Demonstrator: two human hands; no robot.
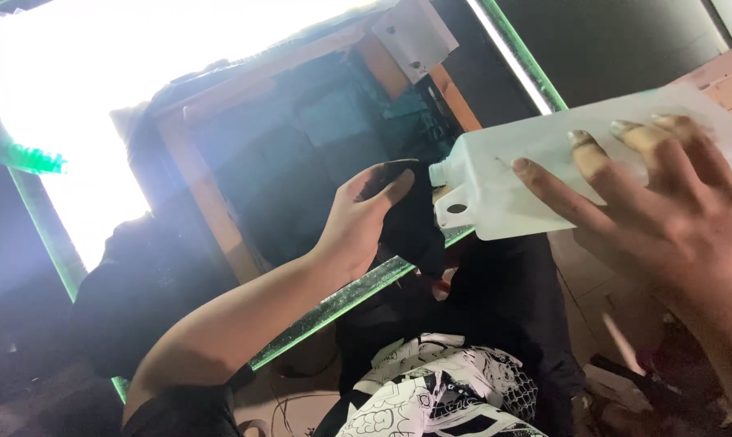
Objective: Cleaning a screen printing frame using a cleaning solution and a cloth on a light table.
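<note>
White plastic is catching the light in the head view: a rectangular jug (pixel 576 162) with a moulded handle loop is lying tipped on its side in the right hand (pixel 666 202), whose fingers are spread wide across its flat upper face, gripping it. Its small open neck is pointing at the left hand (pixel 366 218), which is cupped around a dark wad of cloth (pixel 410 231) — thumb over the top, fingers curled behind — just beside the spout, close enough that the two nearly touch.

Both are hovering over the near edge of a glass sheet (pixel 342 303), its cut edge glowing green. Behind the glass, a wooden frame (pixel 212 202) holding a dark mesh screen is leaning, and farther back a bright lit panel is washing out the upper left corner. Below the glass edge a black-and-white patterned fabric (pixel 439 388) is lying over the person's lap.

Judging by the tilt, wetting the cloth is just underway; no liquid is visible, and the glass looks unwiped so far.
</note>
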